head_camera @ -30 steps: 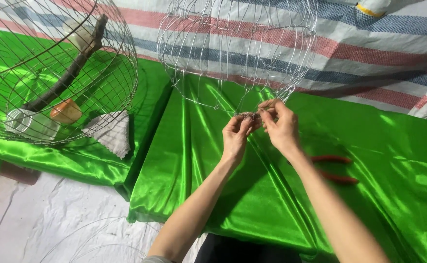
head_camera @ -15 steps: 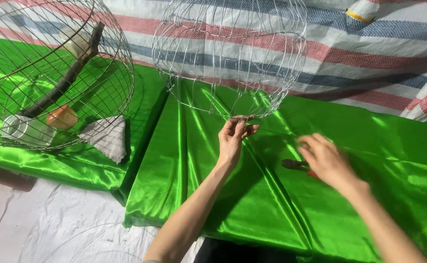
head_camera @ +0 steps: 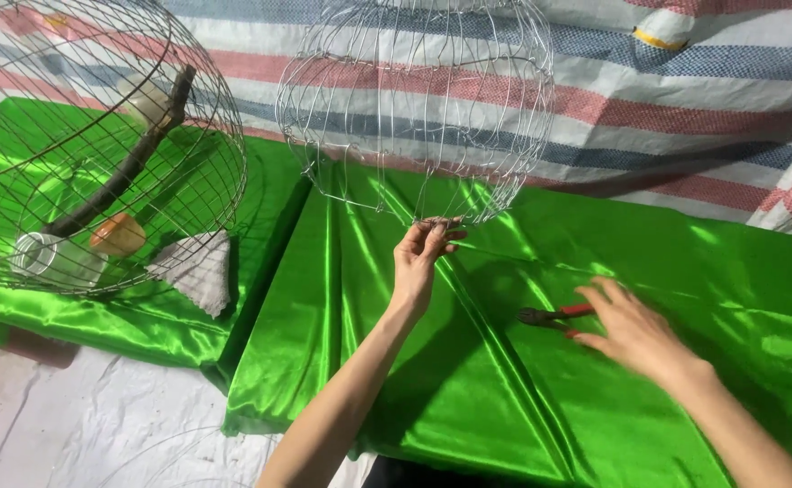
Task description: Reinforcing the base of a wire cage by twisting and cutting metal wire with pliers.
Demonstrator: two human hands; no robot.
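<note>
Wire frame [head_camera: 414,108]: centre far, on green cloth [head_camera: 667,271]; looks light, springy, easily bent; best held by its bottom ring.
Left hand [head_camera: 421,258]: fingers pinched on that ring's near edge.
Right hand [head_camera: 629,327]: spread open, touching red-handled pliers [head_camera: 554,315], not yet gripping.

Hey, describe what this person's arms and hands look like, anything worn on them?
Both arms are bare from the bottom edge of the picture up to the hands: no sleeves, gloves, watch or bracelets show. The left hand and right hand carry no visible rings. Fingernails look short and unpainted, though they are too small to tell for sure.
</note>
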